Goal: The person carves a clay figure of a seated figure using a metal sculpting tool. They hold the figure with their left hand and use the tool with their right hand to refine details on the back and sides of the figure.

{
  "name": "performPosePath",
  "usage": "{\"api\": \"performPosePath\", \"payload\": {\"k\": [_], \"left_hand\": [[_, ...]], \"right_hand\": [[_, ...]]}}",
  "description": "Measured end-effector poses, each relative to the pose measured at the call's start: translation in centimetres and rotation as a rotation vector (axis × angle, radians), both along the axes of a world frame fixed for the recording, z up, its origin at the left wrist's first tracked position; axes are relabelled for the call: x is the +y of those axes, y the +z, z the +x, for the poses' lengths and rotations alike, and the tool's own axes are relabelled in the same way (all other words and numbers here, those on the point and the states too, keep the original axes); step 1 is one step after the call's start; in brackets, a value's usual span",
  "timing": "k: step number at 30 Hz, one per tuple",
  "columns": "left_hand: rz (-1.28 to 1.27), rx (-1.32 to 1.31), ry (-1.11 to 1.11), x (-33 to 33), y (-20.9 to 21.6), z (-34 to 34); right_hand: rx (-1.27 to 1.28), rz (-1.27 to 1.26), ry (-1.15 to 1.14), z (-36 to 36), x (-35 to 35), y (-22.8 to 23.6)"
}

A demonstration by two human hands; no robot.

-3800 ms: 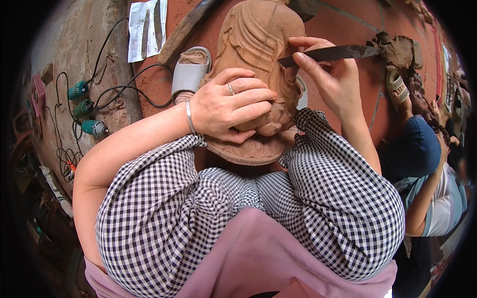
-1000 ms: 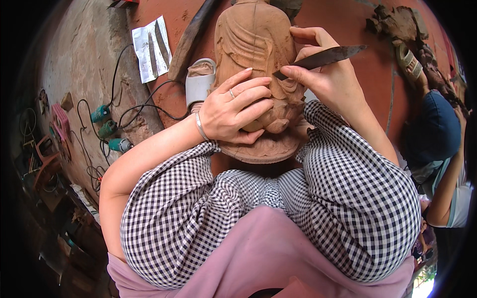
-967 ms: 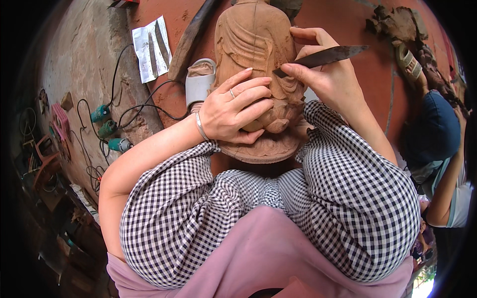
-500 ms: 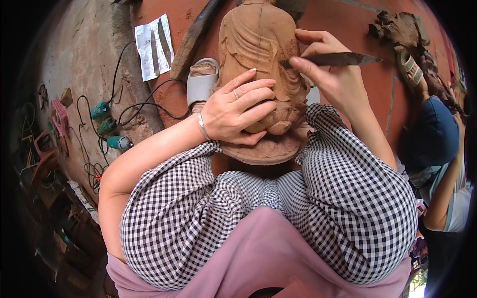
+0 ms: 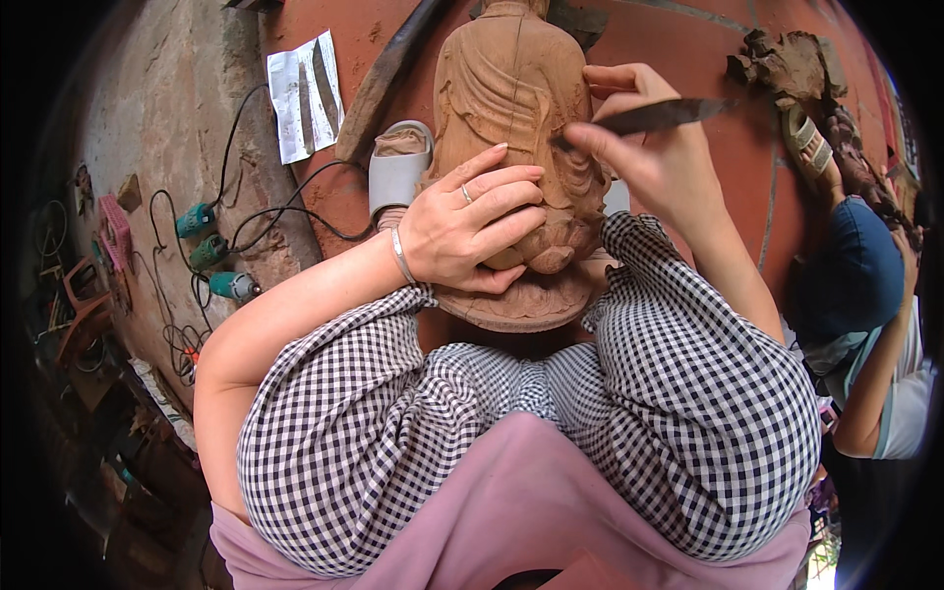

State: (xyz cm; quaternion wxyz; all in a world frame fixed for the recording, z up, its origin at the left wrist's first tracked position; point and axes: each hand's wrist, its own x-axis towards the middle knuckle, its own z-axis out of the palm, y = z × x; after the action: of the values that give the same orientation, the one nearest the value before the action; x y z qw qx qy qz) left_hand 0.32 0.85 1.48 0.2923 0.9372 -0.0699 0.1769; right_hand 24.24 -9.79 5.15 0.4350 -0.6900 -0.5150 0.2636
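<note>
A brown carved statue (image 5: 506, 74) with draped robe folds stands between my knees, its round base toward me. My left hand (image 5: 472, 221) lies across its lower part, fingers stretched and spread over the carving. At its right side, my right hand (image 5: 654, 138) is closed on a thin dark carving knife (image 5: 669, 115). One end of the knife projects to the right of my hand. Its other end, near the statue's right side, is partly hidden by the thumb. My right index finger touches the statue's upper right edge.
Left, several green power tools (image 5: 233, 286) with black cords lie on the grey floor. Two flat blades rest on white paper (image 5: 288, 103) beside a long wooden beam (image 5: 379, 88). At right, a person in a blue cap (image 5: 855, 261) works near a rough dark wooden piece (image 5: 787, 64).
My right hand has shifted slightly left and down along the statue, and the knife's protruding end has moved left and tilted a little upward. My left hand stays on the carving.
</note>
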Motion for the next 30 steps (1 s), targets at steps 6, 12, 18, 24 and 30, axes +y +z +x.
{"api": "performPosePath", "payload": {"k": [6,12,18,24,30], "left_hand": [[-0.001,0.002,0.006,-0.1,0.2,0.1],[-0.006,0.001,0.012,-0.1,0.4,0.4],[0.005,0.003,0.015,-0.1,0.3,0.2],[-0.004,0.001,0.007,-0.1,0.2,0.3],[-0.006,0.009,0.001,-0.1,0.3,0.2]], "right_hand": [[0.028,0.010,-0.043,0.1,0.2,0.0],[0.084,-0.027,-0.083,0.6,0.7,-0.3],[-0.073,0.040,-0.026,-0.1,0.0,-0.8],[0.034,0.041,-0.120,0.3,0.4,-1.1],[0.024,-0.045,-0.029,0.5,0.1,-0.7]]}}
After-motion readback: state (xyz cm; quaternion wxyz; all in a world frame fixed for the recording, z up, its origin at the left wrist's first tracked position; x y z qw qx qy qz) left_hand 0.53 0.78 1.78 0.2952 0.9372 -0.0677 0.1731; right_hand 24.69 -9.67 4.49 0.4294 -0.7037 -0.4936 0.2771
